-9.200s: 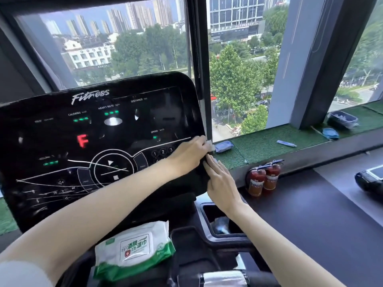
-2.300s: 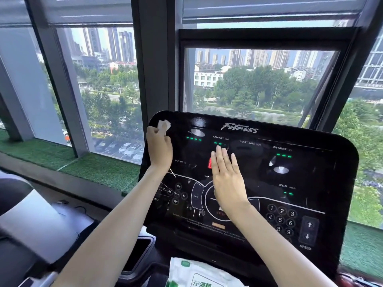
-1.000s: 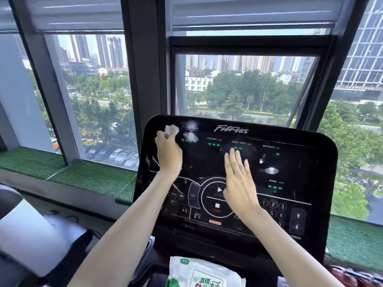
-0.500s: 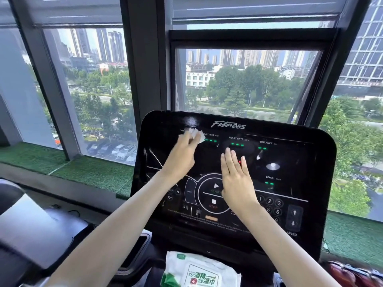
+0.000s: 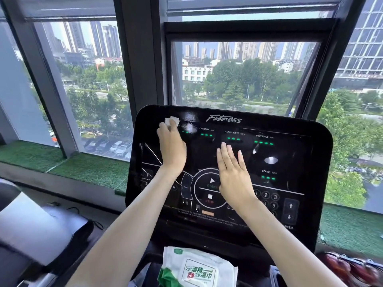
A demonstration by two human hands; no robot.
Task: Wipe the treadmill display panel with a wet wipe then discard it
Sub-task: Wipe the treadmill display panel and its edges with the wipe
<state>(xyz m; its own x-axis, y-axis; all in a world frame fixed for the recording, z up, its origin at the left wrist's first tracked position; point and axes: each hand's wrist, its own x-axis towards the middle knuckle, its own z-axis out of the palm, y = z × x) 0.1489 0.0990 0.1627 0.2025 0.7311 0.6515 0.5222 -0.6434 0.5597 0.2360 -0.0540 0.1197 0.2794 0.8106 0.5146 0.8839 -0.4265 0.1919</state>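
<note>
There were two hands, the left hand (image 5: 172,149) and the right hand (image 5: 234,175). There was one black panel (image 5: 290,158), one little white wipe (image 5: 172,121) and one pack of wipes (image 5: 199,268). The black panel had two arrow buttons (image 5: 290,206) and one stop button (image 5: 210,197).

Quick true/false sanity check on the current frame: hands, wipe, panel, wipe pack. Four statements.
1. The left hand holds the wet wipe against the upper left of the display panel. True.
2. The right hand grips a second wipe. False: it lies flat on the panel's middle, fingers straight, holding nothing.
3. The wipe pack sits below the panel. True.
4. The panel is completely unlit. False: green lights glow under CALORIES, HEART RATE, DISTANCE and SPEED.
</note>
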